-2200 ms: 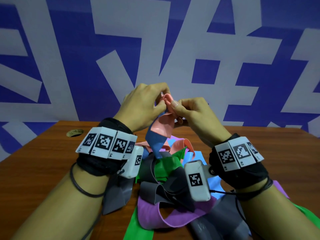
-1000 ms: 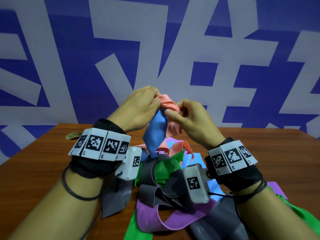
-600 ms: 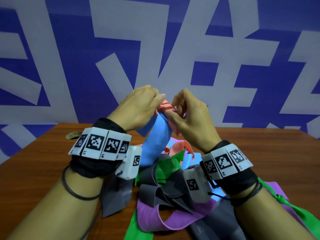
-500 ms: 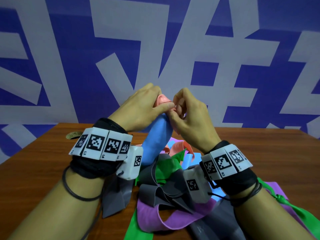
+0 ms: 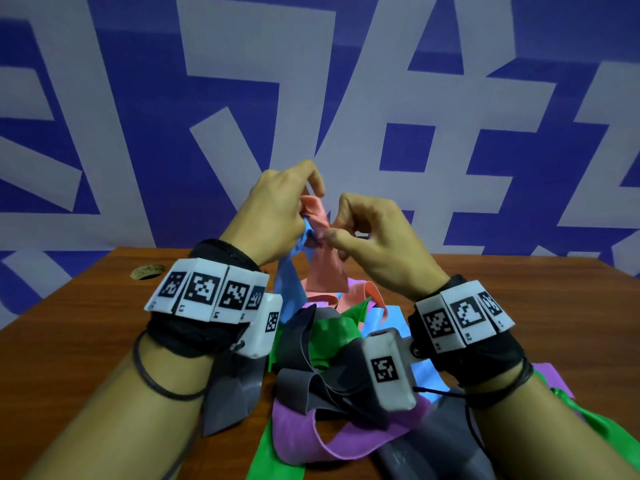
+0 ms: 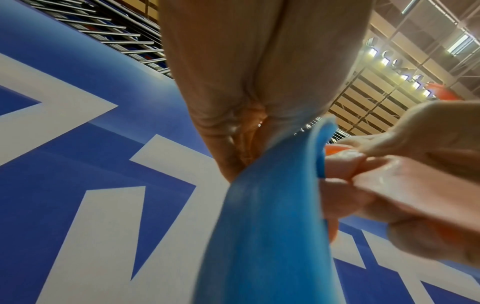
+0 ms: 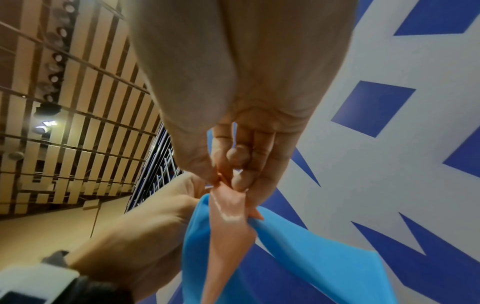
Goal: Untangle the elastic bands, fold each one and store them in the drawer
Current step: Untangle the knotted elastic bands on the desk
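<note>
1. Since half a second ago, both hands have drawn slightly apart, baring more of the pink band (image 5: pixel 317 216) between them.
2. Left hand (image 5: pixel 273 211) is raised above the tangled pile (image 5: pixel 332 355), fingers curled, pinching the pink band's top and the blue band (image 5: pixel 289 285).
3. Right hand (image 5: pixel 375 240) sits just right of it, thumb and forefinger pinching the pink band, other fingers curled.
4. Both bands hang down into the pile on the surface (image 5: pixel 86 327).
5. Only the right wrist view shows pink band (image 7: pixel 228 218) emerging between the pinching fingers (image 7: pixel 241 176); the left wrist view shows blue band (image 6: pixel 267 226) close up.
</note>
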### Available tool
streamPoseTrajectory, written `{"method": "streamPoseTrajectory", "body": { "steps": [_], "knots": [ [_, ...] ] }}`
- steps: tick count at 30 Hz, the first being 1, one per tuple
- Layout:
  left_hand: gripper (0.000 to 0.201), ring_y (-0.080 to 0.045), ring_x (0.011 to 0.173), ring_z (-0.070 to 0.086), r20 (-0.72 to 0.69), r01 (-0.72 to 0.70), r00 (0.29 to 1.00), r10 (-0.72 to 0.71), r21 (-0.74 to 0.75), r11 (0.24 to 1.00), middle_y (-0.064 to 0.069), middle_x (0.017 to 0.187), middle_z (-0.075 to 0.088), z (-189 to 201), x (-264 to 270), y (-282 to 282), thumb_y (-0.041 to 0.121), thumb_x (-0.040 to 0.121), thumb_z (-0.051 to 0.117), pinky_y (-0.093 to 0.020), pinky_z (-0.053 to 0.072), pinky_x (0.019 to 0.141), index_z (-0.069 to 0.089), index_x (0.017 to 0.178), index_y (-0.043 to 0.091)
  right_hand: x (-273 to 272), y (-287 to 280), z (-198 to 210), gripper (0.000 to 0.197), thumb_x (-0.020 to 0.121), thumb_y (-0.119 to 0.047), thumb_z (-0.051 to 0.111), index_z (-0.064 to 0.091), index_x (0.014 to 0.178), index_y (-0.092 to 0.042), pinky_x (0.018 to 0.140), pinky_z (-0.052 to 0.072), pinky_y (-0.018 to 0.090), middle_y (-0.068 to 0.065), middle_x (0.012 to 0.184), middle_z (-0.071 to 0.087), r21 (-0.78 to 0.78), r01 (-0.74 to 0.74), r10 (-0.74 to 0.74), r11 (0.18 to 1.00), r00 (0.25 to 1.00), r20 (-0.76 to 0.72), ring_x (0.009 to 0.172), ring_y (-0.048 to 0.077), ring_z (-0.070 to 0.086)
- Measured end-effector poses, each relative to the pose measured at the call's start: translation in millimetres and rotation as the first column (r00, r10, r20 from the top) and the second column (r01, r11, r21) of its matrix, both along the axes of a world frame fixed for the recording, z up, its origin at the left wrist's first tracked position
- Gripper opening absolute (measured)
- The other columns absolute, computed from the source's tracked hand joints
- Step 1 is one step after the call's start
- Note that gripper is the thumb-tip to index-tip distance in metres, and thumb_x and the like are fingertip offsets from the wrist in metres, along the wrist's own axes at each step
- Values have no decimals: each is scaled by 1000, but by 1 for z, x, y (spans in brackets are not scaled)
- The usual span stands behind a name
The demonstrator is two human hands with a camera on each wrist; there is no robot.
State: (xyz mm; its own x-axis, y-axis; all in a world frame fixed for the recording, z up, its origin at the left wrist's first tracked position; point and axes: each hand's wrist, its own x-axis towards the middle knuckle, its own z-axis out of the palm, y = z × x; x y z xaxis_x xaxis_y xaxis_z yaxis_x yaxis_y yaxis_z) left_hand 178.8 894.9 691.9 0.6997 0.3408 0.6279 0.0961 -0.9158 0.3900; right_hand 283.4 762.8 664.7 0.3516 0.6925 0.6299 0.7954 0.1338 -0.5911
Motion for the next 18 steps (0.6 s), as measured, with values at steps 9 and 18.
{"method": "streamPoseTrajectory", "body": {
  "steps": [9,18],
  "knots": [
    [21,-19,83,61,3,3,1000,-3,-5,1000,0,86,67,1,2,9,0,91,52,-32,49,71,67,92,14,7,2,-6,9,88,-18,61,58,84,-10,69,48,47,5,72,62,64,175,-179,982,982,58,69,20,56],
    [19,-9,80,64,78,38,996,-37,-7,999,5,84,71,2,2,4,10,91,58,-26,53,74,74,89,20,7,4,-4,13,84,-29,74,69,88,-18,68,52,42,-2,74,62,169,204,-222,964,970,96,71,13,60]
  ]
}}
